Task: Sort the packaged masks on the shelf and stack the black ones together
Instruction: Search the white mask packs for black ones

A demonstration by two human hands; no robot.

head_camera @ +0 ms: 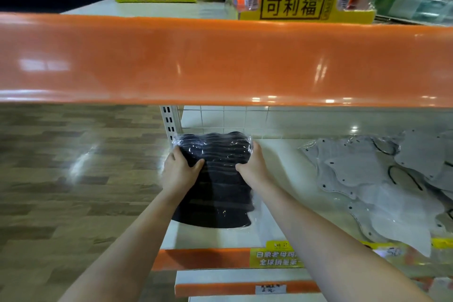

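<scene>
A stack of black masks in clear plastic packaging stands at the left end of the white shelf. My left hand grips the stack's left side and my right hand grips its right side, thumbs on top. Another black packaged mask lies flat on the shelf under my forearms, nearer the front edge. Grey-white packaged masks with black ear loops lie spread in a loose pile on the right part of the same shelf.
An orange shelf edge of the upper level crosses the view just above the hands. On that upper shelf stand yellow display boxes with orange packs. A perforated upright post is at the shelf's left end. Wood-pattern floor lies to the left.
</scene>
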